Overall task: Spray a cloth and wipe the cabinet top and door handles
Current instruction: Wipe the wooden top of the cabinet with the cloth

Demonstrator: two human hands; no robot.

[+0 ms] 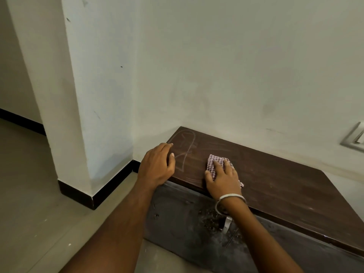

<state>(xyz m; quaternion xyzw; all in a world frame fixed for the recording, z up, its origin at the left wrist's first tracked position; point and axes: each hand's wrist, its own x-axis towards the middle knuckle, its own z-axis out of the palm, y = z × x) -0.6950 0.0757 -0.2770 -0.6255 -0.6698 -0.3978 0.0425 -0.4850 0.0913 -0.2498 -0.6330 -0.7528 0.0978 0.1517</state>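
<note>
At nine o'clock in the view, a pale tiled floor point(29, 184) is stretching toward a white pillar point(74, 95) edged with a black skirting band point(94, 194). Just right of it, the left hand point(157, 166) is resting palm-down on the left corner of the cabinet top point(285, 186), its fingers point(167, 148) lying close together and curling over the near left edge, gripping nothing. A faint looping dust trace point(186, 148) is showing on the wood at one o'clock from that hand. Moving right, the right hand point(222, 178) is pressing flat on a pink checked cloth point(213, 160), fingers slightly spread across it; the cloth is lying on the top near its front edge, poking out at twelve o'clock from the fingertips. A metal bangle point(230, 201) is circling the right wrist. At six o'clock from it, a silver door handle point(226, 225) is showing on the dark, dusty cabinet front point(177, 219). At three o'clock, a switch plate point(354, 138) is sitting on the wall point(236, 66).
</note>
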